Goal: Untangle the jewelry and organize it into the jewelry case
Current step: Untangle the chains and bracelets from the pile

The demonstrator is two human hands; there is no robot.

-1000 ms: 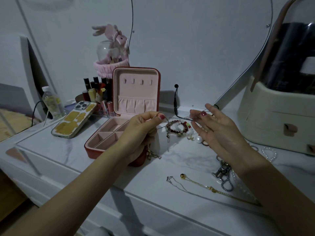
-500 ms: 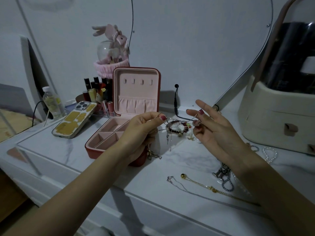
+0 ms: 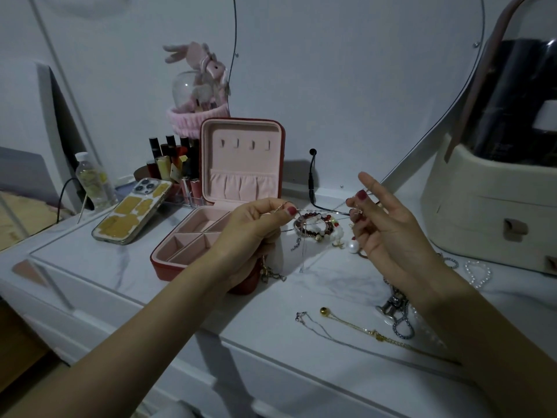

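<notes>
A red jewelry case with pink lining stands open on the marble top, its lid upright. My left hand pinches one end of a thin chain just right of the case. My right hand pinches the other end, index finger raised, so the chain stretches between them above a pile of beaded bracelets. A fine strand hangs from the chain. A gold necklace and a silver chain lie near the front edge. A chunky silver chain with a figure charm lies under my right forearm.
A phone lies face down left of the case, with lipsticks and a small bottle behind. A cream cosmetics box fills the right. A heart-shaped pearl piece and a black cable lie nearby.
My right hand has shifted slightly left and lower, and its fingers have curled in to pinch the chain end. My left hand has stayed in place.
</notes>
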